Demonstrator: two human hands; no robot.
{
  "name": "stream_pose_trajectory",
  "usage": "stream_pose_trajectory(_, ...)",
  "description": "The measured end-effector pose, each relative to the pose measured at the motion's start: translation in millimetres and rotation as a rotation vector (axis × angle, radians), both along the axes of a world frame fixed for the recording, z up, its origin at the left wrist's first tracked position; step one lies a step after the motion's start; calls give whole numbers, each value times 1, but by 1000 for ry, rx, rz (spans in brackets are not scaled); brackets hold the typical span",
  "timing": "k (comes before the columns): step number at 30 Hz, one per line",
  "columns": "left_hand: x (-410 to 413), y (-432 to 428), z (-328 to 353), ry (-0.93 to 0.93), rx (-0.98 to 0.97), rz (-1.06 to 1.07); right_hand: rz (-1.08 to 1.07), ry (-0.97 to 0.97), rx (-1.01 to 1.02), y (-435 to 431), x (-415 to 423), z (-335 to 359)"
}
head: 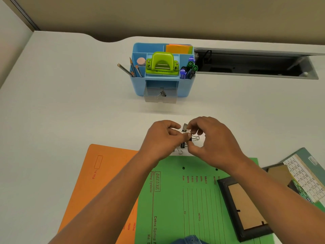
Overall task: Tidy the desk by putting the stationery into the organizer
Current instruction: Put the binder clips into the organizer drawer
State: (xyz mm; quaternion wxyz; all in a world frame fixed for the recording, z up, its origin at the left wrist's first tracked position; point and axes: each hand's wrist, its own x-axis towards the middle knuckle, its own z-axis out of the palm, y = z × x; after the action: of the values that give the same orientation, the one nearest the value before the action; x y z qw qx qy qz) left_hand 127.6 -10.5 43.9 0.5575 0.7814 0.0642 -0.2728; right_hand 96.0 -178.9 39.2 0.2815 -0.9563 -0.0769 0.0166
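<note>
A blue desk organizer (137, 85) stands at the back middle of the white desk. It holds a green hole punch (162, 65), pencils (134, 68), markers (189, 68) and orange sticky notes (178, 49). Its clear front drawer (159, 95) is pulled open with one binder clip (163, 93) inside. Nearer me, both hands meet over a small cluster of black binder clips (182, 146). My left hand (161, 138) pinches clips from the left. My right hand (211, 138) grips a clip (185, 127) with its fingertips.
An orange folder (98, 182) and a green file folder (184, 199) lie at the front. A black picture frame (244, 208) rests on the green folder, a desk calendar (304, 175) at the right. An open cable trough (255, 64) runs along the back right.
</note>
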Motion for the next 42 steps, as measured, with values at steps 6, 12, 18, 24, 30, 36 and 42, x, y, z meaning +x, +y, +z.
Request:
stream_pose_trajectory(6, 8, 0, 9, -40, -46, 23, 14, -63, 25, 5, 3, 2)
stream_pose_trajectory(12, 51, 15, 14, -190, 2, 420, -78, -56, 85, -4, 5, 0)
stream_pose_trajectory(18, 88, 25, 9, -209, -3, 543, -99, -14, 110, -7, 0, -9)
stream_pose_trajectory(24, 68, 33, -10, -340, 72, 625, -136, 79, 57, -12, 0, -22)
stream_pose_trajectory(30, 26, 32, -28, -438, 185, 469, -91, 192, -40, -13, 6, -36)
stream_pose_trajectory(36, -8, 24, -50, -321, 226, 211, -43, 295, -168, 0, 12, -36)
stream_pose_trajectory(42, -21, 20, -52, -274, 231, 104, -76, 321, -231, -4, 12, -41)
